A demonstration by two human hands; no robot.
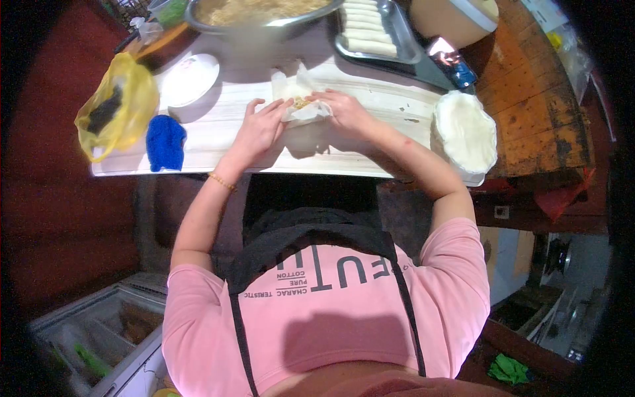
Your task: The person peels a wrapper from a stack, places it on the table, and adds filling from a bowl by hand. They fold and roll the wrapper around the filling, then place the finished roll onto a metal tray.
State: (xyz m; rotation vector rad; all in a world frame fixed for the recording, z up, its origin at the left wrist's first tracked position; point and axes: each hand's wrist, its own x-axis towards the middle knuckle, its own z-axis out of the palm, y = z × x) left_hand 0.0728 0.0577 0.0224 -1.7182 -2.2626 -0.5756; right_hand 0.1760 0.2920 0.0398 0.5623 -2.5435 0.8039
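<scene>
A thin white spring roll wrapper (291, 83) lies on the pale board at the middle, with a small heap of shredded filling (300, 102) on it. My left hand (264, 129) pinches its left edge, thumb and fingers closed on the sheet. From the right, my right hand (344, 109) grips the opposite edge, its fingers folded over the near side. The wrapper's far corner stands up loosely beyond both hands. At the right end of the board sits a round pile of white wrappers (465, 132).
Finished rolls (367, 30) lie in a metal tray (407, 58) at the back right. A bowl (261, 28) of filling stands behind. Leftward are a white plate (192, 79), a yellow bag (142, 89) and a blue cloth (165, 144). A shiny packet (452, 63) lies beside the tray.
</scene>
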